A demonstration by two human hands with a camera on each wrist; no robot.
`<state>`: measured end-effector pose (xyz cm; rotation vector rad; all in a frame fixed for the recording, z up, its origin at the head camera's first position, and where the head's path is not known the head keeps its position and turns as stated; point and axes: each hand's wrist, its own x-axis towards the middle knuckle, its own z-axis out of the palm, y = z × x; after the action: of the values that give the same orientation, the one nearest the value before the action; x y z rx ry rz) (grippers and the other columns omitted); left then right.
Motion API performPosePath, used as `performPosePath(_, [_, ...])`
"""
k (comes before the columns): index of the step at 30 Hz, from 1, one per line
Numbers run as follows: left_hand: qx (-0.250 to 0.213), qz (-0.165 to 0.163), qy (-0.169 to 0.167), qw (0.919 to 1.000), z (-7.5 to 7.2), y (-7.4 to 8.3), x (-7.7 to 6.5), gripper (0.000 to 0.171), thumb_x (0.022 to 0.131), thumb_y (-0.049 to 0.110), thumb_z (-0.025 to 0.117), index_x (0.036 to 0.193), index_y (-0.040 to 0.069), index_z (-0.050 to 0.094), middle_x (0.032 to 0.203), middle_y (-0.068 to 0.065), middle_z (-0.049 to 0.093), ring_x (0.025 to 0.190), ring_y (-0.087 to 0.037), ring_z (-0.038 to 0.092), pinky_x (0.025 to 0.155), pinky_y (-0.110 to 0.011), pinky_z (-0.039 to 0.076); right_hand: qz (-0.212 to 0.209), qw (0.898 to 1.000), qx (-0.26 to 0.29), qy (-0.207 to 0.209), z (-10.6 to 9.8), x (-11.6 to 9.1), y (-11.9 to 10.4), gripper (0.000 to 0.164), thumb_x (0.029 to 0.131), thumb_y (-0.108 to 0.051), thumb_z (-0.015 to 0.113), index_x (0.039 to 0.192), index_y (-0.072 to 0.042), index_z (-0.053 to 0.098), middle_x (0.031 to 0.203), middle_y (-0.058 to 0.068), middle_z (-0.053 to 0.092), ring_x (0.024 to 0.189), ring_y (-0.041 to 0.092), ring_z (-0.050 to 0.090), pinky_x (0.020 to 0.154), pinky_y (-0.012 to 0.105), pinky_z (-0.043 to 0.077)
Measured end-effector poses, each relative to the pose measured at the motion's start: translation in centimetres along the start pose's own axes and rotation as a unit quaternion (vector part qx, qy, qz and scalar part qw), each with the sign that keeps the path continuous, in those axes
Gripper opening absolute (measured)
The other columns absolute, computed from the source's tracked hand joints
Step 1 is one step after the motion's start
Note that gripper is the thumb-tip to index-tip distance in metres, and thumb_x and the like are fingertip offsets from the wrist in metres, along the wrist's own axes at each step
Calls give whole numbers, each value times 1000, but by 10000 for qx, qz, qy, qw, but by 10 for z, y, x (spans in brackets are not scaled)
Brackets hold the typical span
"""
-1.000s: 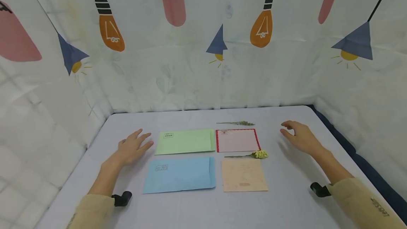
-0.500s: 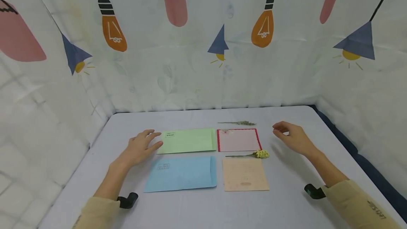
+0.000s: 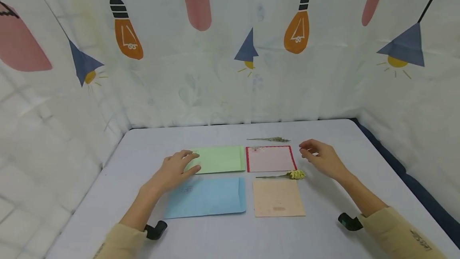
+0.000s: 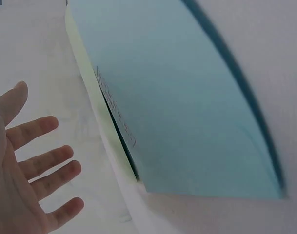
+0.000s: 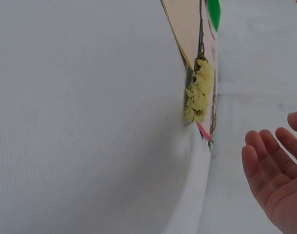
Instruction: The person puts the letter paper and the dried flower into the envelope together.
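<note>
My left hand (image 3: 176, 169) hovers over the left end of the green envelope (image 3: 221, 160), its fingers spread and holding nothing. Part of that envelope is hidden under the hand. In front of it lies a blue envelope (image 3: 208, 199), large in the left wrist view. My right hand (image 3: 321, 158) is in the air just right of a pink card with a red border (image 3: 271, 159), fingers loosely bent with nothing between them. Below this card lies a yellow dried flower (image 3: 295, 174), its stem pointing left; its bloom shows clearly in the right wrist view.
A tan kraft-coloured card or envelope (image 3: 279, 199) lies right of the blue envelope. Behind the pink card rests a thin dried sprig (image 3: 274, 139). All lie on a white-covered table (image 3: 215, 239), with a patterned cloth (image 3: 215, 91) hanging behind its back edge.
My left hand has moved right, from beside the green envelope to over its left end. My right hand has moved left toward the pink card. The papers and flowers stay put.
</note>
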<state>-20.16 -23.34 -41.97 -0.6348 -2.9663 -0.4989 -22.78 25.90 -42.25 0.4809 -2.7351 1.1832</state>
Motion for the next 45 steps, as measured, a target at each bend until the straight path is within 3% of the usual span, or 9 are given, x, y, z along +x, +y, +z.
performPosePath(3, [17, 162, -64, 9998, 4, 8, 0, 55, 104, 47, 56, 143, 9, 60, 145, -20, 53, 133, -40, 49, 102, -68, 34, -50, 9995, 281, -114, 5, 1, -5, 25, 104, -18, 64, 122, -1, 65, 112, 18, 70, 95, 32, 70, 74, 30, 58])
performPosePath(8, [-45, 335, -210, 9992, 8, 22, 1, 56, 105, 49, 56, 145, 11, 59, 145, -19, 52, 135, -37, 48, 102, -67, 34, -97, 9970, 699, -311, 14, -2, -15, 24, 103, -17, 65, 121, -1, 65, 109, 18, 70, 94, 37, 69, 76, 44, 60])
performPosePath(16, [41, 494, -545, 9973, 16, 42, 2, 59, 102, 53, 59, 147, 16, 57, 145, -12, 52, 134, -30, 50, 107, -60, 34, -115, 9917, 1185, -490, 32, -4, -27, 26, 102, -18, 66, 120, 0, 64, 108, 19, 69, 91, 37, 68, 74, 39, 59])
performPosePath(22, [-268, 605, -917, 9936, 16, 61, -2, 68, 97, 58, 64, 149, 15, 56, 144, -11, 51, 133, -30, 48, 107, -59, 33, -158, 9855, 1533, -702, 45, -5, -37, 26, 101, -14, 67, 120, 4, 63, 108, 23, 68, 93, 38, 69, 74, 41, 60])
performPosePath(33, [-67, 677, -1504, 9863, 25, 79, -11, 100, 78, 66, 80, 156, 15, 45, 156, -13, 39, 143, -34, 37, 112, -60, 30, 80, 9624, 2271, -1488, 77, -8, -52, 32, 101, -11, 67, 126, 7, 58, 109, 24, 66, 94, 37, 69, 75, 38, 61])
performPosePath(39, [-42, 694, -1664, 9836, 27, 85, -10, 106, 72, 62, 87, 157, 15, 44, 157, -15, 39, 144, -34, 35, 112, -62, 30, 303, 9544, 2479, -1634, 89, -9, -59, 35, 100, -10, 67, 129, 7, 55, 110, 22, 66, 93, 33, 71, 77, 38, 61])
performPosePath(45, [-44, 620, -1805, 9816, 25, 90, -8, 106, 72, 57, 90, 157, 15, 44, 157, -16, 39, 145, -34, 34, 112, -60, 29, 530, 9394, 2831, -1858, 97, -8, -65, 38, 100, -11, 68, 130, 8, 53, 110, 20, 67, 95, 34, 71, 81, 41, 60])
